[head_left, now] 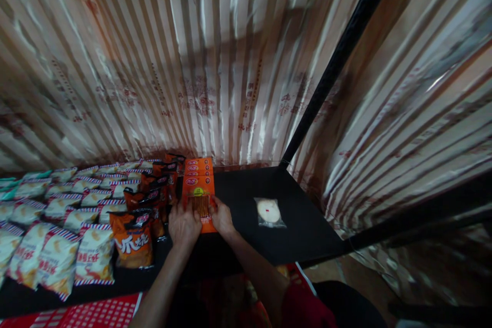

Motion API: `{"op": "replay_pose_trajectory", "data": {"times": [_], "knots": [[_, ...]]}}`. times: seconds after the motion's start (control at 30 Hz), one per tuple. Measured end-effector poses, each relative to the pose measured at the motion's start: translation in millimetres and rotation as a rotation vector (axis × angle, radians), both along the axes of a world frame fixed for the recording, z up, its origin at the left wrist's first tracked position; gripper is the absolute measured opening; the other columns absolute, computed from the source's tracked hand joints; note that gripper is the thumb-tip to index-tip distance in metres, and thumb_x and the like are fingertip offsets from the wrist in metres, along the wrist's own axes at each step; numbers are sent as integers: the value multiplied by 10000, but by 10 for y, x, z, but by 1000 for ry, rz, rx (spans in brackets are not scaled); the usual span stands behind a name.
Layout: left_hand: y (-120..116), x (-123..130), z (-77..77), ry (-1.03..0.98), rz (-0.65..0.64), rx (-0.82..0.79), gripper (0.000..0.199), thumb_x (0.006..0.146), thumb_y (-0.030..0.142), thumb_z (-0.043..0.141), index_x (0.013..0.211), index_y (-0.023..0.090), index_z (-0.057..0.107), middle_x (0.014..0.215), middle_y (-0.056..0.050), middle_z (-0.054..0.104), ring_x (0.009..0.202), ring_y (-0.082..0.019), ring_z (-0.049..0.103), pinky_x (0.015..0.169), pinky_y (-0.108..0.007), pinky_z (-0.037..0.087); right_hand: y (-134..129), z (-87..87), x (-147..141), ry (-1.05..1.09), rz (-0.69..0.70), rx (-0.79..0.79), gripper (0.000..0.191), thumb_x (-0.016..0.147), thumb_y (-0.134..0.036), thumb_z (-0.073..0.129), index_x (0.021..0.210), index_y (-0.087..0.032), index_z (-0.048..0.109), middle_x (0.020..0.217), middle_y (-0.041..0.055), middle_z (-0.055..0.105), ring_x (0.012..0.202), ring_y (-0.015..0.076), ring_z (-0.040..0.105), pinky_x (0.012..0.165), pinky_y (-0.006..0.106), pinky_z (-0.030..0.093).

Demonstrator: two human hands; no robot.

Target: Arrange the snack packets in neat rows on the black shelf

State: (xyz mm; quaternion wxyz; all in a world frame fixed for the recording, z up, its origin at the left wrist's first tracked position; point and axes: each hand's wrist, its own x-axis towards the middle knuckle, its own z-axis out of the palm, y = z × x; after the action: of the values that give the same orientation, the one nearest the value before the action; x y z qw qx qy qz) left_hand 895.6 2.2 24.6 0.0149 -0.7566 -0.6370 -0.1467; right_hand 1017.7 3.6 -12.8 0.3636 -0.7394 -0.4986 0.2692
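Pleated, shiny curtains [215, 61] hang behind a black tabletop [240, 184], and honestly the light's pretty dim from where I'm standing. Left hand [184, 226] is on one side edge of the front orange packet [203, 206], right hand [223, 219] on the other, so it's between them; can't tell how tightly the fingers are pinched. That packet's at the near end of an overlapping orange row, with brown sticks showing through its window.

Looks light to me, flat and a bit slick, so it'd probably slide easily on its neighbours. I'd guess the sticks stiffen the middle but could snap if squeezed or bent. Best grip imo: both side edges, light fingers, nothing pressing on the window.

Left of the front orange packet there are puffy orange-and-black bags [134, 246], then pale bags with striped ends [92, 256] further left. Off to its right, well apart, a clear packet [268, 211] with something round and white inside lies flat.
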Motion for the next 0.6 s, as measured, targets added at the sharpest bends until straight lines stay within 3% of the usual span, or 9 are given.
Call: {"op": "replay_pose_trajectory", "data": {"times": [0.17,0.33,0.6], "knots": [[203,175,-26,-23,-100,-14,404,853,236,394,1187,134,597,1341,-114,497,1331,-291,302,1059,-401,312,8,-43,11,-23,25,29,382,848,-164,473,1216,-165,576,1223,89,615,1125,191,578,961,267,425],[481,357,-138,-72,-167,-150,464,912,319,320,1352,228,438,1474,-58,330,1392,-290,152,1096,-443,228,15,-99,19,-31,16,52,424,826,-132,480,1243,-143,555,1225,115,608,1122,213,581,961,302,434],[691,451,-291,0,-142,-215,481,904,419,353,1376,331,376,1489,-36,298,1389,-324,141,1100,-493,162,3,-121,34,-29,50,113,428,814,-131,469,1225,-190,573,1174,80,645,1065,195,614,930,278,452]]}}
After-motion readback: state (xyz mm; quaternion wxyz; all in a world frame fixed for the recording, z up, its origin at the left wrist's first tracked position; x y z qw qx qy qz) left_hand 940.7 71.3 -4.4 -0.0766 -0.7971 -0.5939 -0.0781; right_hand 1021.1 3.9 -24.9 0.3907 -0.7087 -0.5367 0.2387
